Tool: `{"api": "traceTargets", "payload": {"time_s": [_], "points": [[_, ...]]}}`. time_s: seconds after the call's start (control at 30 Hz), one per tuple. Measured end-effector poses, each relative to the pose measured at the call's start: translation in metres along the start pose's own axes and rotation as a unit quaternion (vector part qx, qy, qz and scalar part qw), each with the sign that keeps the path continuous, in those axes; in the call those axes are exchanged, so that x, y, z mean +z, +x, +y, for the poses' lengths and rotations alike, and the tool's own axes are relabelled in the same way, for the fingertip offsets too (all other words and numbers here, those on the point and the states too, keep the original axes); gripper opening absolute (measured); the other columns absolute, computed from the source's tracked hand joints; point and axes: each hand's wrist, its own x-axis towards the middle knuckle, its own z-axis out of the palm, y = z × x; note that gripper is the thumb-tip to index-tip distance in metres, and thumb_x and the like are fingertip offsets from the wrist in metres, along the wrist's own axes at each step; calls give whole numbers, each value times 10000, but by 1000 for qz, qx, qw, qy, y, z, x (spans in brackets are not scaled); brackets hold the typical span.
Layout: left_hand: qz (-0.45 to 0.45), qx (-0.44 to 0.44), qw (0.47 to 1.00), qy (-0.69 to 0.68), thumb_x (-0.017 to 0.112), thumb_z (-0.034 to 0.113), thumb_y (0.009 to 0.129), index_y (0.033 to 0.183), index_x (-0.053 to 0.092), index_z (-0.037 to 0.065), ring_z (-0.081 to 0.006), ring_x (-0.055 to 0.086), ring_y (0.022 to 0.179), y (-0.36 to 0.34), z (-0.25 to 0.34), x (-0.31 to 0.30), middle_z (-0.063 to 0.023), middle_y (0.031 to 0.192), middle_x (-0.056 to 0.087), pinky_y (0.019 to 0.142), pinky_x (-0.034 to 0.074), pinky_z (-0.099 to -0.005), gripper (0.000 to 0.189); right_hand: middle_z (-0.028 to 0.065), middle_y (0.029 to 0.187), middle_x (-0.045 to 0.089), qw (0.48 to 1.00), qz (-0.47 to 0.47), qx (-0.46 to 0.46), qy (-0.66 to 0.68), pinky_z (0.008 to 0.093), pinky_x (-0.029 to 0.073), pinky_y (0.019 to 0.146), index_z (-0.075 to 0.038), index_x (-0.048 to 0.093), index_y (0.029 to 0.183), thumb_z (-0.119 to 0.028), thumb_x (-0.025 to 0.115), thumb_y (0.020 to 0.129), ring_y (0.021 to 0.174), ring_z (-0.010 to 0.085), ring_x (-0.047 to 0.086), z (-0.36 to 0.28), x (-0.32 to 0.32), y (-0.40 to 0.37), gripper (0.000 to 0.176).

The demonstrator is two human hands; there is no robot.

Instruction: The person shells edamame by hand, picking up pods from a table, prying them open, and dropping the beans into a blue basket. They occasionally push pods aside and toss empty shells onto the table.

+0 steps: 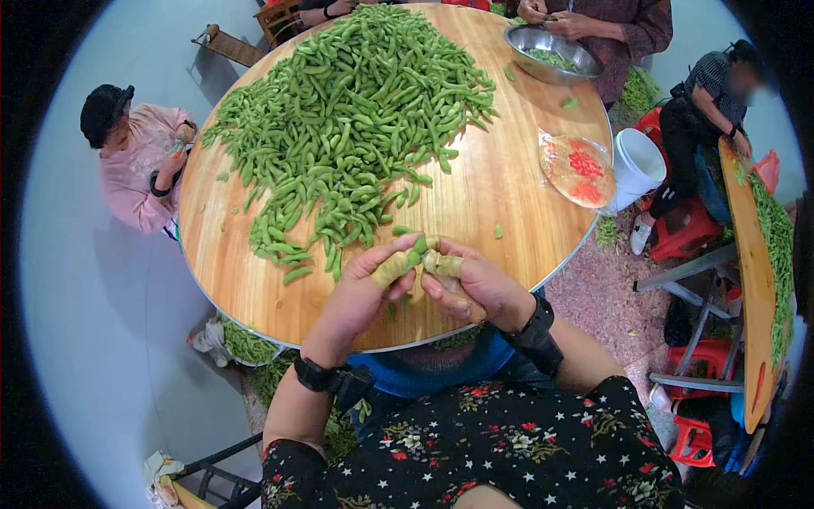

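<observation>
My left hand (pixel 380 270) and my right hand (pixel 465 278) meet over the near edge of the round wooden table (pixel 526 195). Between their fingertips is a green soybean pod (pixel 419 245), pinched from both sides. Pale yellowish coverings wrap some fingers on both hands. The right hand's lower fingers curl inward, and its palm is partly hidden. Just beyond my hands, a big heap of green soybean pods (pixel 356 110) spreads over the table, with loose pods lying close to my left hand.
A metal bowl (pixel 553 53) stands at the far right before another person's hands. A wrapped flat disc with red marks (pixel 578 171) lies at the right edge, beside a white bucket (pixel 640 161). Other people sit around. A blue container (pixel 424 373) is below the near edge.
</observation>
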Motion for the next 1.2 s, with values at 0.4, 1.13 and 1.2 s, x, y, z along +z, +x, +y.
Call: {"api": "traceTargets", "payload": {"time_s": [0.4, 1.13, 1.2], "points": [[127, 196, 813, 534, 521, 3, 813, 1216, 609, 92, -258, 575, 775, -4, 15, 21, -86, 841, 635, 788, 426, -346, 422, 46, 717, 552, 965, 44, -116, -230, 228, 366, 398, -77, 441, 1183, -185, 423, 997, 441, 95, 453, 3, 12, -5, 216], [127, 273, 756, 582, 638, 103, 856, 1119, 600, -2, -150, 565, 704, -8, -1, 17, -71, 775, 584, 624, 436, -295, 285, 39, 702, 577, 981, 82, -27, -172, 236, 395, 370, -83, 465, 1094, -203, 409, 979, 431, 114, 499, -4, 13, -7, 175], [103, 351, 651, 666, 653, 97, 840, 1059, 609, -4, -172, 577, 696, -8, -2, 17, -94, 766, 585, 619, 435, -300, 245, 40, 705, 581, 970, 112, -26, -216, 247, 404, 373, -79, 469, 1070, -205, 409, 980, 442, 120, 516, -1, 17, -8, 166]]}}
